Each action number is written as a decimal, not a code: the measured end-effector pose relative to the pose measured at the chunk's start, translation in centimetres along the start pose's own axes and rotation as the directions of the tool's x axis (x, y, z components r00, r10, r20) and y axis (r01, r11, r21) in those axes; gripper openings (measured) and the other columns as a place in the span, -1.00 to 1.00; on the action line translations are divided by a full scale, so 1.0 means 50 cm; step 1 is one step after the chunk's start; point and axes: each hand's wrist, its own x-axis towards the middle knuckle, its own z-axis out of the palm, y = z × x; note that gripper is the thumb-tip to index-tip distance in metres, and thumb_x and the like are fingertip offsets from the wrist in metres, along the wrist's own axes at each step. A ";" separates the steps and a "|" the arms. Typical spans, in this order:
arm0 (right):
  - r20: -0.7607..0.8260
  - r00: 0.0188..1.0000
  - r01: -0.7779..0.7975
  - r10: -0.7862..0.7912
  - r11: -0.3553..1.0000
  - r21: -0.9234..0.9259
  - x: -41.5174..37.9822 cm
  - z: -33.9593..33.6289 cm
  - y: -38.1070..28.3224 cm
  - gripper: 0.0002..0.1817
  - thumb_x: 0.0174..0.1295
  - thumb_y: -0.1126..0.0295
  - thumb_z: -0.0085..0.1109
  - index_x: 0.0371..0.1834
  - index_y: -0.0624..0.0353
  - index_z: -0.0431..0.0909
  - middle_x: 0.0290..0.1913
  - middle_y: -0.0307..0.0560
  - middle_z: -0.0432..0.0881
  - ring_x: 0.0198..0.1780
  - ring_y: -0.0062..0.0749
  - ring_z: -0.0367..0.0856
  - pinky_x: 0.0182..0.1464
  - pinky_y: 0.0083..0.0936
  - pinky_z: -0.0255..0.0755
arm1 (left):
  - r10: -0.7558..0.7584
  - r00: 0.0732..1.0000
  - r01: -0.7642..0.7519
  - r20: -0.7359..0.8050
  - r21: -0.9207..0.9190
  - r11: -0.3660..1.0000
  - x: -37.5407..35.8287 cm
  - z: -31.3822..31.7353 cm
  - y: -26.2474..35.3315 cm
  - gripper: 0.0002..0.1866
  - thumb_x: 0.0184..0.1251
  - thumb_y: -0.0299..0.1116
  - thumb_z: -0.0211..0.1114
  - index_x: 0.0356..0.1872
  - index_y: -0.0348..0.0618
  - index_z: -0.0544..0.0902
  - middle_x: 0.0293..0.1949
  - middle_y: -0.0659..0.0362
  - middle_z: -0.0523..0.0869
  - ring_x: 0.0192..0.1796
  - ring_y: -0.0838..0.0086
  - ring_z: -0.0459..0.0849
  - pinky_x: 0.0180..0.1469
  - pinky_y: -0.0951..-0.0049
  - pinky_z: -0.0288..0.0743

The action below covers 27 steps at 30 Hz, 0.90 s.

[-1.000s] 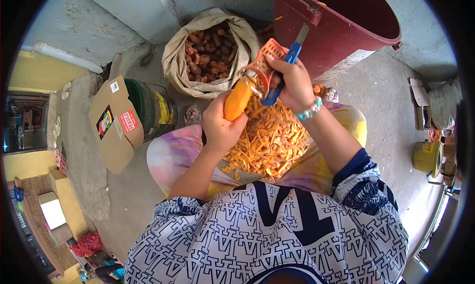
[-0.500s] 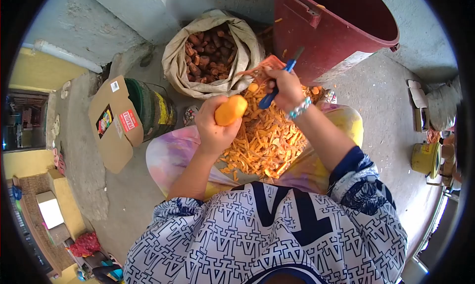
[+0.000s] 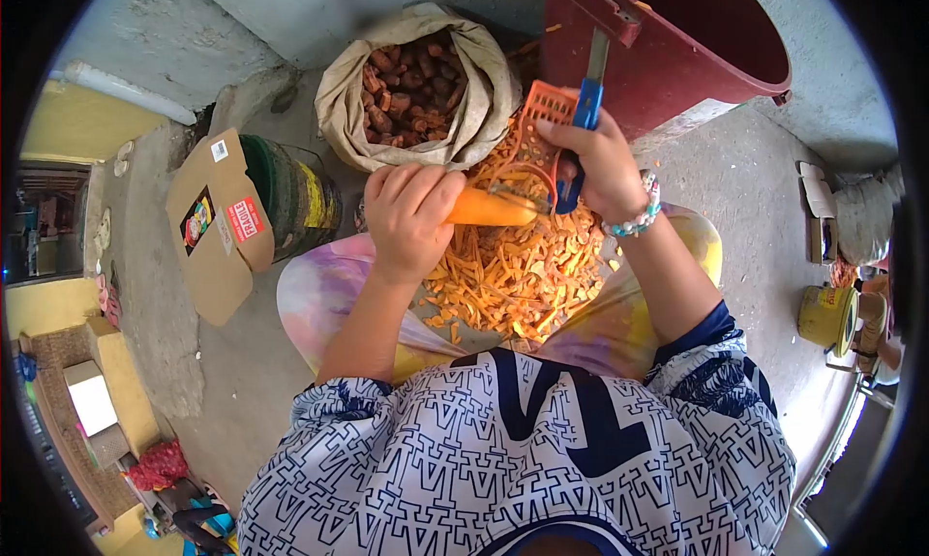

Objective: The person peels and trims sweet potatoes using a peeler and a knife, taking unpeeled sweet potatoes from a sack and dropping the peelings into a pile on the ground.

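My left hand [image 3: 411, 212] is wrapped round a peeled orange sweet potato [image 3: 492, 208], its free end pointing right. My right hand [image 3: 602, 164] grips an orange peeler [image 3: 552, 101] together with a blue-handled knife [image 3: 587, 103], whose blade points up and away from me. The peeler's blade end lies at the sweet potato's right end; whether it touches is hard to tell. Beneath both hands, a heap of orange peelings [image 3: 518, 290] covers the floor between my legs.
An open sack [image 3: 339, 96] of unpeeled sweet potatoes stands ahead, left of a big red bin [image 3: 658, 82]. To the left are a green bucket [image 3: 276, 183] and a cardboard flap [image 3: 218, 232]. A yellow bucket [image 3: 823, 312] stands far right, near a partly seen person [image 3: 876, 314].
My left hand has turned over the sweet potato, which now lies sideways. My right hand has brought the peeler down to its end, and the knife now points more upright.
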 end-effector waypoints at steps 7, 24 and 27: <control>-0.289 0.956 0.013 -0.057 0.988 -0.154 0.081 -0.131 0.043 -0.77 0.10 0.58 0.15 -0.18 0.26 0.39 -0.42 -0.16 0.56 -0.52 -0.53 0.49 -0.58 -0.63 0.35 | 0.036 0.991 -0.030 -0.130 0.045 0.999 -0.008 -0.001 -0.016 -0.68 -0.24 -0.55 0.29 -0.31 -0.13 0.57 -0.33 0.16 0.61 -0.26 0.23 0.58 -0.16 0.24 0.37; 0.242 0.879 0.313 0.410 -0.113 -0.943 0.068 -0.020 0.076 -0.70 0.05 0.45 0.07 -0.12 0.29 0.41 -0.33 0.05 0.62 -0.27 -0.15 0.65 -0.28 -0.28 0.53 | -0.310 0.887 0.438 0.343 -0.837 0.328 0.557 0.089 -0.118 -0.37 0.26 -0.11 0.20 0.14 -0.47 0.31 -0.02 -0.03 0.55 -0.02 0.29 0.56 0.05 0.40 0.46; 0.255 0.891 0.298 0.376 -0.058 -0.953 0.072 -0.018 0.069 -0.75 0.04 0.45 0.09 -0.19 0.26 0.39 -0.41 0.07 0.59 -0.32 -0.06 0.63 -0.32 -0.20 0.48 | -0.281 0.862 0.507 0.422 -0.719 0.476 0.542 0.100 -0.166 -0.29 0.26 -0.04 0.20 0.23 -0.42 0.22 0.18 -0.15 0.38 0.19 0.20 0.40 0.23 0.35 0.30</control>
